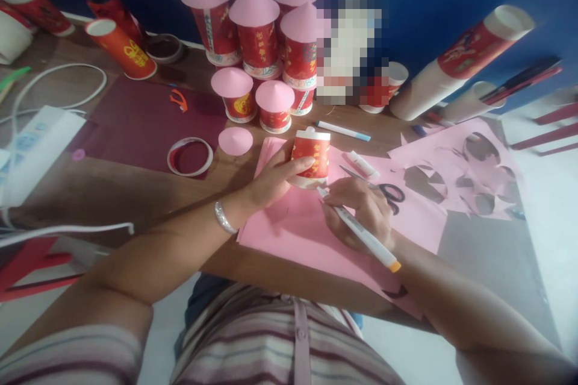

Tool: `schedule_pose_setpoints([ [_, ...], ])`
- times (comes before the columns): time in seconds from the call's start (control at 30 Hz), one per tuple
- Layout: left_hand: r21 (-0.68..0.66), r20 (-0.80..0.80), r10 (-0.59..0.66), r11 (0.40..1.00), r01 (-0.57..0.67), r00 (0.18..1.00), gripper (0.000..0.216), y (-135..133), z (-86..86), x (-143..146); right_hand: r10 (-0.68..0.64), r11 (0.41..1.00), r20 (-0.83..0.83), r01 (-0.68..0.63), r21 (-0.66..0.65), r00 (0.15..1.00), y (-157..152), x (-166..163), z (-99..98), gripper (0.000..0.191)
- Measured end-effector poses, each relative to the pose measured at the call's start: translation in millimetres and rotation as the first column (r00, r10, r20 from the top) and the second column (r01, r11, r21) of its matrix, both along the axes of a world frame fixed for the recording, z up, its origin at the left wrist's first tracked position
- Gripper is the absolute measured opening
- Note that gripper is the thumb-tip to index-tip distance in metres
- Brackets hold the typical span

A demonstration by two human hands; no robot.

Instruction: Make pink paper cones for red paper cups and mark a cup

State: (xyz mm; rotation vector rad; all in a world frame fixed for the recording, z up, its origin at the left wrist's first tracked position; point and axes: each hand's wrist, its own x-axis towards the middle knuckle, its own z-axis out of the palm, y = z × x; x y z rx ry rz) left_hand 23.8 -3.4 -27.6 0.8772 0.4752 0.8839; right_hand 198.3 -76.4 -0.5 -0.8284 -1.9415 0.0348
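Note:
My left hand (277,173) is wrapped round a small paper tube (318,155), red with gold print and white at the rims. My right hand (359,210) grips a white marker (365,239) with an orange end, its tip close to the tube's lower white rim; whether they touch I cannot tell. Both hands are over stacked pink paper sheets (280,231). Beside my right hand lie black-handled scissors (392,195) and a white glue stick (362,164). A pink paper cone (235,141) rests left of the tube.
Several red tubes with pink cone tops (259,41) stand at the back. Further right are a blue-capped marker (343,131), cut pink scraps (451,174) and a long leaning tube (460,62). A tape roll (190,156) lies on a maroon sheet (149,126); a white cable (67,229) runs at left.

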Motion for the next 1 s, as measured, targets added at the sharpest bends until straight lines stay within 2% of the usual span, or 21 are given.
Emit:
schedule_pose_setpoints([
  [0.17,-0.022,0.005,0.002,1.0,-0.002,1.0,0.029,0.2,4.0,0.8,0.042,0.999,-0.023,-0.041,0.019,0.999,1.4,-1.4,-2.1,0.017],
  [0.3,-0.024,-0.009,0.026,0.999,-0.026,1.0,0.024,0.6,4.1,1.4,0.071,0.997,-0.03,-0.071,-0.002,0.997,1.0,-1.6,-2.3,0.017],
  [0.6,0.004,-0.021,-0.012,1.0,0.012,1.0,0.032,1.5,2.5,-0.5,0.1,0.995,-0.029,-0.1,-0.016,0.995,0.5,-2.0,-3.4,0.019],
  [0.83,-0.016,-0.063,0.046,0.999,-0.047,0.997,0.036,0.3,-1.4,0.6,0.042,0.999,0.002,-0.042,0.022,0.999,1.8,-1.0,-2.9,0.022],
  [1.0,0.034,-0.079,0.076,0.997,-0.073,0.994,0.037,1.3,-2.4,1.9,-0.003,1.0,0.031,0.003,0.003,0.999,-1.4,-1.9,-2.3,0.023],
])
